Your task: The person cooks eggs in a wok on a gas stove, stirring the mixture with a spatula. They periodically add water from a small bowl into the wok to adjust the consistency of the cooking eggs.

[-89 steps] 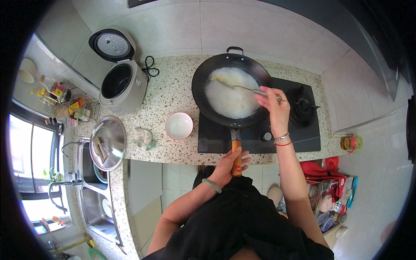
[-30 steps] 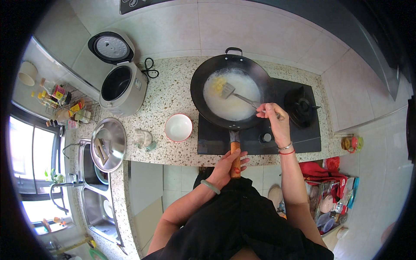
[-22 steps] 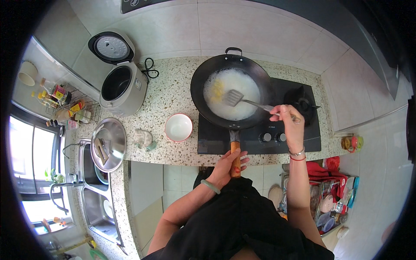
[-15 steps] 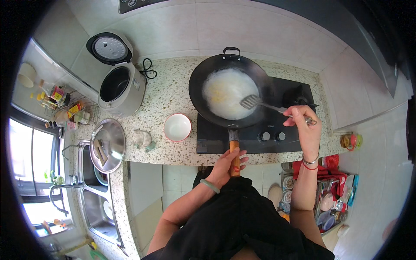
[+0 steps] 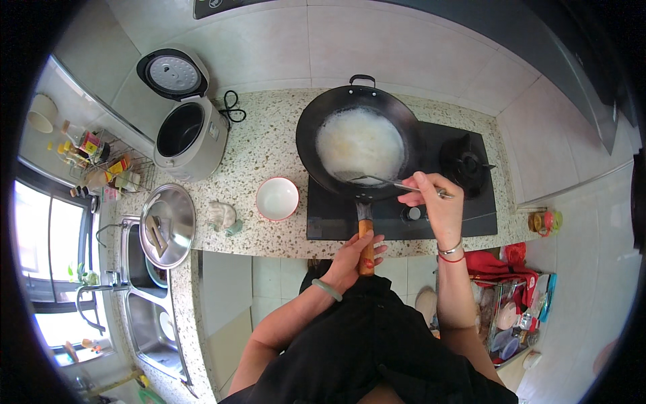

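A dark wok (image 5: pixel 315 163) sits on the left side of the black gas stove (image 5: pixel 330 221), filled partway with a cloudy white, bubbling liquid (image 5: pixel 360 145). My left hand (image 5: pixel 348 261) is wrapped around the wok's wooden handle (image 5: pixel 365 236) at the counter's front edge. Above the front right of the wok, my right hand (image 5: pixel 436 202) grips the shaft of a metal slotted spatula (image 5: pixel 397 183). The spatula's head dips into the liquid near the wok's front side, mostly hidden there. A white bowl with a red rim (image 5: pixel 277 198) stands on the counter left of the stove.
An open rice cooker (image 5: pixel 195 138) is at the back left. A metal lid (image 5: pixel 176 236) lies beside the sink (image 5: pixel 151 330). A small cloth-like item (image 5: pixel 221 217) lies near the bowl. The second burner (image 5: pixel 464 165) is right of the wok; a crowded rack (image 5: pixel 515 316) stands lower right.
My right hand has moved left and toward me, bringing the spatula from the liquid's right side to the wok's front. My left hand stays on the handle; yellowish patches in the liquid are fainter.
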Available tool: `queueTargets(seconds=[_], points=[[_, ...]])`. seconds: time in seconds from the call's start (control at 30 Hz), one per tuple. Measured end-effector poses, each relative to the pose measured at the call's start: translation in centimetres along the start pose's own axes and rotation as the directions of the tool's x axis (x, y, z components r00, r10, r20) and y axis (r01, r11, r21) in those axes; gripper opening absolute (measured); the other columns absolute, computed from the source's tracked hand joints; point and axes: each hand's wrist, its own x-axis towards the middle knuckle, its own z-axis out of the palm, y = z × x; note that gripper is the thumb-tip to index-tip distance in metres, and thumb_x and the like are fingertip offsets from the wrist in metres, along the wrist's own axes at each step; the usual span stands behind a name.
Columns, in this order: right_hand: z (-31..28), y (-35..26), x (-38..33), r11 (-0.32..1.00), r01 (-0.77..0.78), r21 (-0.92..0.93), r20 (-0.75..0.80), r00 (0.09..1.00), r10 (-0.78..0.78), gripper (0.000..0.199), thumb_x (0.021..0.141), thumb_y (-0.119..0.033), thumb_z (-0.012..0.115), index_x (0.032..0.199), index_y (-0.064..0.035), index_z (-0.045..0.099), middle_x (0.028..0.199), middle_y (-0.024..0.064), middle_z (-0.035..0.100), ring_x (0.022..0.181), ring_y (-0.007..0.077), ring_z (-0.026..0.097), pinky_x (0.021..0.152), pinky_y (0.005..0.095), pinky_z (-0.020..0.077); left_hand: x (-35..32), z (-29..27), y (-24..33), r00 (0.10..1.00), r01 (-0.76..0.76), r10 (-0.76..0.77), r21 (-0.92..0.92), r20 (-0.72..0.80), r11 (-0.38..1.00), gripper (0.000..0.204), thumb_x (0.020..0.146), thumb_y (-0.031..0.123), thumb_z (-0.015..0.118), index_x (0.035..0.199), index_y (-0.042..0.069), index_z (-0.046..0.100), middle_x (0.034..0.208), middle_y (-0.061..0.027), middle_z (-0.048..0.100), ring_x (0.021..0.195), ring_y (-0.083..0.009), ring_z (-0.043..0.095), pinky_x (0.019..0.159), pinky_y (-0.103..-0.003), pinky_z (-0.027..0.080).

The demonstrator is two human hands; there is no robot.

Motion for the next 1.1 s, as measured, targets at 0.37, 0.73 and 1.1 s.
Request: queueTargets(seconds=[0.37, 0.73, 1.1], points=[[2.8, 3.7, 2.4, 0.988, 0.031, 0.15, -0.09, 0.996, -0.018, 0.026, 0.093, -0.019, 0.061, 0.087, 0.0055, 0.065, 0.088, 0.0126, 0.069, 0.071, 0.0203, 0.07, 0.06, 0.0243, 0.0538, 0.1, -0.2, 0.3, 1.0, -0.005, 0.005, 0.012, 0.019, 1.0, 0.041, 0.097, 0.028, 0.053, 0.131, 0.01, 0.039, 0.122, -0.0092, 0.058, 0.104, -0.0218, 0.06, 0.081, -0.035, 0.051], [2.4, 5.6, 5.2, 0.988, 0.154, 0.011, -0.093, 0.984, -0.152, 0.027, 0.095, -0.02, 0.059, 0.085, 0.0054, 0.064, 0.09, 0.0121, 0.069, 0.072, 0.0184, 0.069, 0.063, 0.0243, 0.0533, 0.3, -0.6, 0.4, 0.999, -0.014, 0.014, -0.003, 0.036, 1.0, 0.036, 0.098, 0.027, 0.051, 0.127, 0.009, 0.042, 0.122, -0.0103, 0.057, 0.104, -0.0231, 0.059, 0.082, -0.037, 0.051], [0.6, 4.2, 4.2, 0.991, 0.125, -0.044, -0.083, 0.988, -0.128, 0.021, 0.093, -0.013, 0.059, 0.084, 0.0059, 0.064, 0.086, 0.0104, 0.069, 0.07, 0.015, 0.068, 0.062, 0.0226, 0.0523, 0.3, -0.5, 0.3, 0.999, -0.003, 0.003, -0.01, 0.043, 1.0, 0.036, 0.098, 0.025, 0.052, 0.128, 0.01, 0.04, 0.122, -0.0107, 0.057, 0.103, -0.0232, 0.06, 0.082, -0.037, 0.051]])
